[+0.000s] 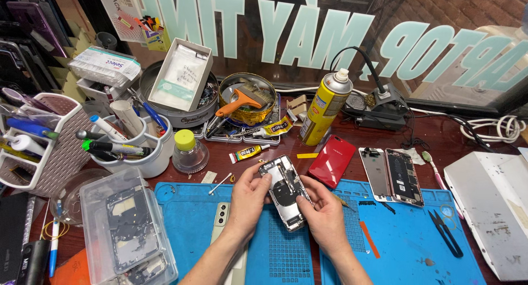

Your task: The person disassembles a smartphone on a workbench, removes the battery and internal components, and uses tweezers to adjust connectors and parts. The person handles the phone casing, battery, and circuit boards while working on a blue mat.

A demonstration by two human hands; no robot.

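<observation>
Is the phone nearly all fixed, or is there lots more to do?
Probably partway. Done: the silver opened phone body has no cover, so its insides show. In hand: the left hand and right hand both hold it above the blue work mat. Left: the red back cover lies apart on the wooden table, and nothing is closed up yet.

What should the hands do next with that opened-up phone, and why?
Probably lower the opened phone onto the blue mat. Both the left hand and the right hand hold it in the air, so neither is free to pick up a tool.
</observation>
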